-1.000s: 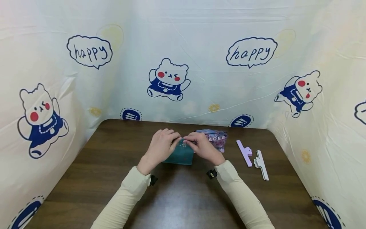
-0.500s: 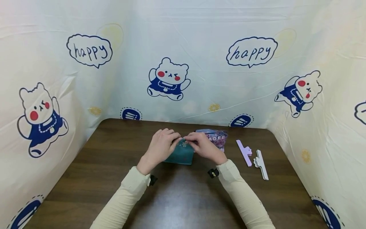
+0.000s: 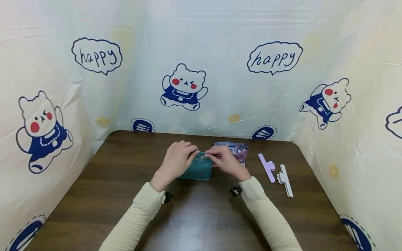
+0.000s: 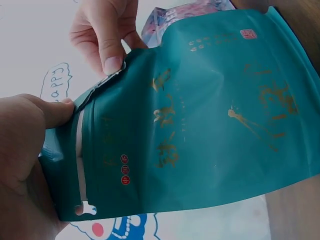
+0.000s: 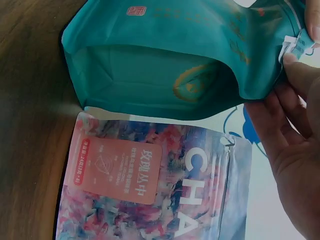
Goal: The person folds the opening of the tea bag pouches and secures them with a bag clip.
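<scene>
A teal pouch (image 3: 198, 171) with gold lettering stands upright on the table, its top end between both hands. My left hand (image 3: 177, 159) pinches the top left part; in the left wrist view its thumb lies on the strip above a pale line (image 4: 80, 150) running across the pouch. My right hand (image 3: 226, 161) pinches the top edge to the right, thumb in front. In the right wrist view a white, crumpled-looking piece (image 5: 289, 46) shows at that thumb. Behind the right hand stands a pink-and-purple patterned pouch (image 3: 240, 151), partly hidden in the head view.
A purple sealing clip (image 3: 267, 168) and a white sealing clip (image 3: 285, 181) lie on the right of the brown wooden table (image 3: 125, 195). Printed cloth (image 3: 220, 104) hangs around the back and sides.
My right hand has slid a little rightward along the pouch's top edge, uncovering more of its front print. The left hand keeps its place. The head view has shifted slightly.
</scene>
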Action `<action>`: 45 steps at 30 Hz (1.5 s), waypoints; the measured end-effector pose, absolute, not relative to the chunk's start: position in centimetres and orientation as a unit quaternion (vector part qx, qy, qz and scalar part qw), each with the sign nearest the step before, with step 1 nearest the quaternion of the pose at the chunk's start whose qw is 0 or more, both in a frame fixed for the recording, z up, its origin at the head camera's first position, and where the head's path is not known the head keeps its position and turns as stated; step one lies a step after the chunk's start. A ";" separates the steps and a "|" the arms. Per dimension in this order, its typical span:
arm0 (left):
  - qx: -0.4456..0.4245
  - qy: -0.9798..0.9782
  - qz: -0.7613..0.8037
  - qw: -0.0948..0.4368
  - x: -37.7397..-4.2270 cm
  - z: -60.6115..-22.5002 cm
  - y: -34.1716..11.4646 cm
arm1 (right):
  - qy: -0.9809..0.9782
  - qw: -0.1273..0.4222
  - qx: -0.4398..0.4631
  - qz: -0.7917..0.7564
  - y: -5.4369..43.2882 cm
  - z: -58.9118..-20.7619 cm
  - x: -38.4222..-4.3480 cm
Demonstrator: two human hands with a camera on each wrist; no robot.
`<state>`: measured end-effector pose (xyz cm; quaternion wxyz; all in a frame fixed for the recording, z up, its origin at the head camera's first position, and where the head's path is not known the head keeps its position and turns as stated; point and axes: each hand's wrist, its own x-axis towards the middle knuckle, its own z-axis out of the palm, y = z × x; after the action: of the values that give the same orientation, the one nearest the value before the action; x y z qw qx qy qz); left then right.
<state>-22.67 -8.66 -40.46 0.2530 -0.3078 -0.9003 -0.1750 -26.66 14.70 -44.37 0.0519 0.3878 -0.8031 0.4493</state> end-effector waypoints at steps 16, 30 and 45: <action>-0.310 -0.899 -0.178 0.254 -22.6 -40.6 -8.7 | -0.795 0.014 0.393 0.461 15.0 -44.0 -26.7; -0.307 -0.900 -0.180 0.252 -22.6 -40.7 -8.8 | -0.791 0.047 0.406 0.455 15.1 -44.9 -26.6; -0.309 -0.900 -0.182 0.250 -22.5 -40.6 -8.8 | -0.792 0.093 0.425 0.427 15.1 -44.9 -26.5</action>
<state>-22.46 -8.81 -40.60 0.2498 -0.3085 -0.8997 -0.1817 -26.54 15.07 -44.93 0.0927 0.4253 -0.7924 0.4274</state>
